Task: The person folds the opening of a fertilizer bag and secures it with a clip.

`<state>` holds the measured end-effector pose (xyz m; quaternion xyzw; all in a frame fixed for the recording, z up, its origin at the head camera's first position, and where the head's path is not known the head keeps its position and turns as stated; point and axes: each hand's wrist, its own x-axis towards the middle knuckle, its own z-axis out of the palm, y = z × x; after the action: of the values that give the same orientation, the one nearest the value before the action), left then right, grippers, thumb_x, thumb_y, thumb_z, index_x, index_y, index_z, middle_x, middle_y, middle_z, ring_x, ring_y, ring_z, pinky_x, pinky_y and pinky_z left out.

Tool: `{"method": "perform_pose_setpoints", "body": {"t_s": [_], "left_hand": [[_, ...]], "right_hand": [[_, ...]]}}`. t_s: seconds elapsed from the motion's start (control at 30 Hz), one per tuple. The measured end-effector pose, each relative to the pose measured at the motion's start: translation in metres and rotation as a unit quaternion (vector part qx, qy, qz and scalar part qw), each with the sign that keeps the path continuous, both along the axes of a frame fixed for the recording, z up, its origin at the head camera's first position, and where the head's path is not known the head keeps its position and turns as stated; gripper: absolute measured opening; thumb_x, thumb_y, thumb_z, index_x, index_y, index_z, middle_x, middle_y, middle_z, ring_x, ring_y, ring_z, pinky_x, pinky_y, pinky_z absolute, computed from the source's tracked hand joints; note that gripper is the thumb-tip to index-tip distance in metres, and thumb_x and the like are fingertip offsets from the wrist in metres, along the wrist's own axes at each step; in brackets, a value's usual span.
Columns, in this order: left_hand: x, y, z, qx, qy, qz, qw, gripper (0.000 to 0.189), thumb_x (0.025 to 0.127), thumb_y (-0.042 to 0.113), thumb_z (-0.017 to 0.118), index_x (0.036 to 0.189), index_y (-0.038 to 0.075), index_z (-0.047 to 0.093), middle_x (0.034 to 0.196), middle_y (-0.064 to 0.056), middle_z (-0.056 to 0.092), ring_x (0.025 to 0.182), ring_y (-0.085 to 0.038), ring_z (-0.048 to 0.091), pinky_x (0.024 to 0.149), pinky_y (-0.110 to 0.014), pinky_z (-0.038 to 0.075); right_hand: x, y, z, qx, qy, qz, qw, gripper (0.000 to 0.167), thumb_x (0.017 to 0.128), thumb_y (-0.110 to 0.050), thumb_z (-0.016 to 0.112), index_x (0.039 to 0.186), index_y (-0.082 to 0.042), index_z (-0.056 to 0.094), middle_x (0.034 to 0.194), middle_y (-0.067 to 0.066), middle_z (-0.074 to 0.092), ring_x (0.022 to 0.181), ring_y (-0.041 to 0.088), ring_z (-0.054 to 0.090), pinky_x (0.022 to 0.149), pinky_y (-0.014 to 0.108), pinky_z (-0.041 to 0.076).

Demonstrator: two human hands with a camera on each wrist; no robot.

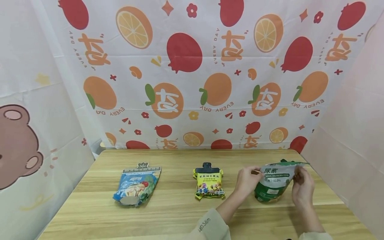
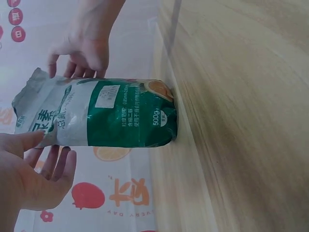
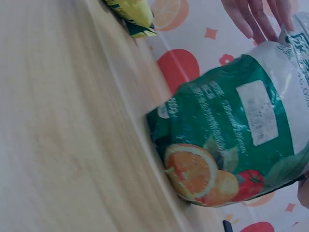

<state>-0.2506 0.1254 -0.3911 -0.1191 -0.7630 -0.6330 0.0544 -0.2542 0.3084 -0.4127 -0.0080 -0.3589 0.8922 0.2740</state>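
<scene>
A green and white fertilizer bag stands upright on the right part of the table, its bottom touching the wood. My left hand pinches its upper left edge, with the thumb on the front face in the left wrist view. At the upper right edge, my right hand grips the bag. Printed oranges and a tomato show low on the bag in the right wrist view. Behind the bag's top, a small black thing, mostly hidden, lies on the table.
Left of my hands lies a yellow fertilizer bag with a black clip on its top. Farther left is a blue food bag under a ruler-marked clip. A fruit-print cloth hangs behind the wooden table.
</scene>
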Motion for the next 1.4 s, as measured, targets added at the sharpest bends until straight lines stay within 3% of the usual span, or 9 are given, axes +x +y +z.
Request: {"method": "perform_pose_setpoints", "body": {"t_s": [0.1, 0.2, 0.33, 0.47, 0.6, 1.0, 1.2, 1.3, 1.4], "left_hand": [[0.001, 0.0, 0.001, 0.009, 0.003, -0.01, 0.9999, 0.015, 0.081, 0.016, 0.071, 0.094, 0.009, 0.072, 0.083, 0.007, 0.065, 0.08, -0.004, 0.059, 0.064, -0.017, 0.048], [0.001, 0.001, 0.003, 0.027, 0.001, -0.012, 0.9996, 0.015, 0.083, 0.021, 0.069, 0.093, 0.01, 0.073, 0.082, 0.01, 0.064, 0.078, -0.001, 0.057, 0.064, -0.017, 0.048], [0.001, 0.003, 0.005, 0.04, -0.007, 0.001, 0.9992, 0.015, 0.084, 0.025, 0.069, 0.087, 0.011, 0.074, 0.077, 0.012, 0.063, 0.072, 0.001, 0.055, 0.06, -0.017, 0.046], [0.0, 0.003, 0.006, 0.04, -0.01, 0.009, 0.9991, 0.016, 0.083, 0.025, 0.069, 0.087, 0.011, 0.075, 0.077, 0.011, 0.065, 0.069, 0.001, 0.055, 0.057, -0.017, 0.046], [0.001, 0.003, 0.006, 0.045, -0.013, 0.011, 0.9989, 0.018, 0.083, 0.026, 0.069, 0.088, 0.01, 0.075, 0.08, 0.008, 0.067, 0.072, 0.001, 0.057, 0.06, -0.017, 0.047], [-0.001, 0.005, 0.004, 0.056, -0.028, 0.012, 0.998, 0.018, 0.083, 0.026, 0.069, 0.089, 0.01, 0.075, 0.085, 0.007, 0.068, 0.08, 0.001, 0.058, 0.066, -0.018, 0.048], [-0.002, 0.006, 0.003, 0.055, -0.037, 0.017, 0.9977, 0.019, 0.082, 0.027, 0.07, 0.089, 0.01, 0.075, 0.083, 0.008, 0.068, 0.078, 0.001, 0.058, 0.065, -0.019, 0.048], [-0.002, 0.006, 0.003, 0.053, -0.04, 0.017, 0.9976, 0.019, 0.082, 0.028, 0.07, 0.089, 0.011, 0.075, 0.083, 0.008, 0.068, 0.077, 0.001, 0.058, 0.065, -0.019, 0.048], [-0.002, 0.006, 0.003, 0.053, -0.046, 0.017, 0.9974, 0.019, 0.082, 0.028, 0.07, 0.089, 0.011, 0.075, 0.083, 0.008, 0.068, 0.077, 0.001, 0.058, 0.065, -0.019, 0.048]], "right_hand": [[-0.002, 0.003, 0.0, 0.006, 0.036, 0.009, 0.9993, 0.023, 0.095, -0.002, 0.046, 0.075, 0.001, 0.057, 0.069, 0.008, 0.054, 0.065, 0.015, 0.048, 0.061, 0.023, 0.039], [-0.011, 0.013, -0.009, 0.038, 0.066, 0.015, 0.997, 0.019, 0.094, 0.0, 0.048, 0.076, 0.002, 0.056, 0.073, 0.007, 0.052, 0.066, 0.015, 0.048, 0.06, 0.022, 0.04], [-0.011, 0.013, -0.008, 0.052, 0.047, -0.002, 0.9975, 0.017, 0.092, 0.003, 0.05, 0.078, 0.002, 0.059, 0.076, 0.007, 0.05, 0.068, 0.014, 0.046, 0.059, 0.02, 0.04], [-0.005, 0.004, 0.004, 0.037, 0.004, -0.016, 0.9992, 0.014, 0.09, 0.001, 0.055, 0.078, 0.001, 0.061, 0.075, 0.006, 0.049, 0.066, 0.014, 0.045, 0.058, 0.02, 0.039], [-0.006, 0.005, 0.006, 0.039, -0.014, -0.015, 0.999, 0.011, 0.089, -0.001, 0.058, 0.079, -0.001, 0.064, 0.074, 0.005, 0.051, 0.065, 0.012, 0.045, 0.058, 0.019, 0.039], [-0.003, 0.015, 0.01, 0.052, -0.02, 0.063, 0.9965, 0.021, 0.093, -0.007, 0.052, 0.08, -0.002, 0.068, 0.079, 0.002, 0.061, 0.081, 0.009, 0.051, 0.075, 0.02, 0.038], [-0.003, 0.017, 0.014, 0.048, -0.039, 0.077, 0.9951, 0.021, 0.092, -0.006, 0.054, 0.076, -0.002, 0.067, 0.081, 0.001, 0.062, 0.079, 0.009, 0.052, 0.07, 0.019, 0.041], [-0.002, 0.016, 0.016, 0.066, -0.066, 0.057, 0.994, 0.02, 0.092, -0.008, 0.056, 0.074, -0.004, 0.066, 0.076, 0.0, 0.061, 0.071, 0.008, 0.051, 0.065, 0.018, 0.04], [0.0, 0.012, 0.02, 0.106, -0.097, -0.002, 0.9896, 0.008, 0.09, -0.009, 0.059, 0.083, -0.008, 0.063, 0.08, -0.002, 0.059, 0.071, 0.007, 0.05, 0.065, 0.016, 0.04]]}}
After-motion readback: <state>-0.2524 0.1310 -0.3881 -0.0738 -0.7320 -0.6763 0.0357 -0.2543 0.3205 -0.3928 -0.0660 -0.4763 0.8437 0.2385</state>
